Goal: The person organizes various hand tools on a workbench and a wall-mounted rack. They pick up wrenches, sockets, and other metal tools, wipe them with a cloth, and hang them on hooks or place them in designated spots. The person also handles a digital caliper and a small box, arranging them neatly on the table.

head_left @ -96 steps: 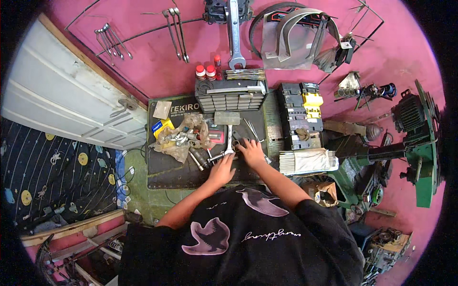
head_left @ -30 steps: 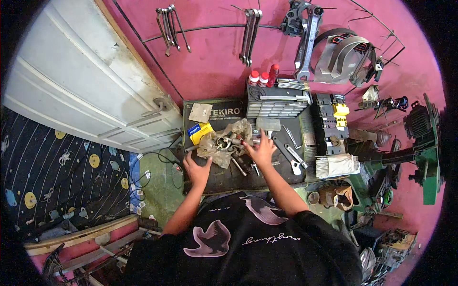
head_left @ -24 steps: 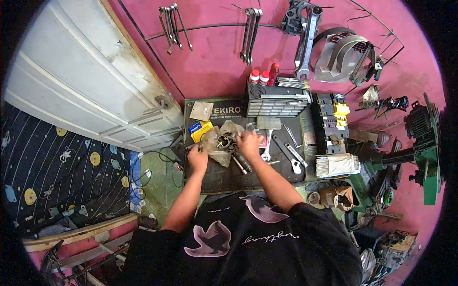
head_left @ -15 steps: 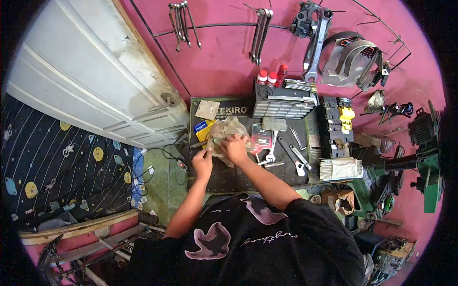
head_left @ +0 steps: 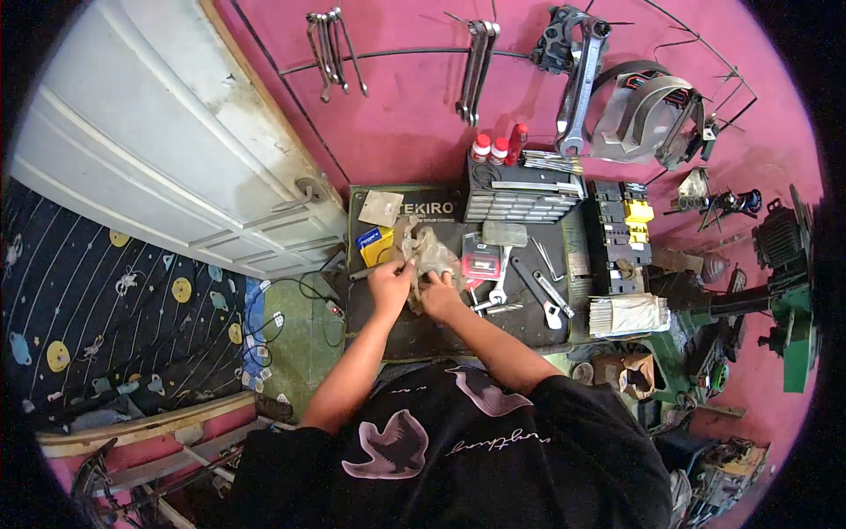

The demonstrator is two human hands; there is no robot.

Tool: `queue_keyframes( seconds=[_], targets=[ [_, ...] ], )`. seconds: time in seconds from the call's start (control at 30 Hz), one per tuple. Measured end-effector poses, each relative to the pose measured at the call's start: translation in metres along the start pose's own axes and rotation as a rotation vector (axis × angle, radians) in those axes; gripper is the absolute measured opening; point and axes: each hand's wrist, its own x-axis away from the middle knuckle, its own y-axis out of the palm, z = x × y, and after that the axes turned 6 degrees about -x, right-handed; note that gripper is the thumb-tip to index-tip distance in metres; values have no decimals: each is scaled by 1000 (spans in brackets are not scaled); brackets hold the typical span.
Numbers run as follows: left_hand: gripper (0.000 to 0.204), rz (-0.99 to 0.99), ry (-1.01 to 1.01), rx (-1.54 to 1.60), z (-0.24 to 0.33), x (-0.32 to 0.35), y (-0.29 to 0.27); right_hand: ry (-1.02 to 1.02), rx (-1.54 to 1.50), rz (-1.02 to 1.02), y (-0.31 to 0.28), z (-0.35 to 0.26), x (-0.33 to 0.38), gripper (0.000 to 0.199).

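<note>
the crumpled plastic bag [head_left: 429, 253] sits on the dark mat [head_left: 414, 326] on the worktop, just past both hands, toward the pink wall [head_left: 414, 123]. it is see-through and a bit dirty. its long way runs from the left side, near the yellow and blue packet [head_left: 376, 244], over to the right. what is inside the bag is too hard to see.

now from big to small. the white door [head_left: 150, 167] leans on the left. the pink wall has spanners [head_left: 328, 48] hanging from a wire. the grey socket set case [head_left: 525, 196] lies open at the back of the mat, with rows of metal bits in it. the black and yellow organiser box [head_left: 622, 236] sits next to it on the right. three little bottles with red caps [head_left: 498, 146] stand behind the case.

the left hand [head_left: 389, 286] has its fingers closed on the left edge of the bag. the right hand [head_left: 438, 295] has its fingers curled on the bag's lower side, touching it. both hands are about the same closeness to the bag. loose wrenches [head_left: 538, 295] lie on the mat just to the right of the right hand.
</note>
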Motion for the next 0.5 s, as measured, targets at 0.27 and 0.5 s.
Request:
queue_keyframes(
  seconds=[0.27, 0.5],
  targets=[
    [23, -253, 66, -316, 38, -46, 78, 93, -194, 154, 16, 23, 40, 32],
    [15, -298, 330, -705, 20, -51, 137, 421, -483, 662, 14, 30, 57, 21]
  ],
)
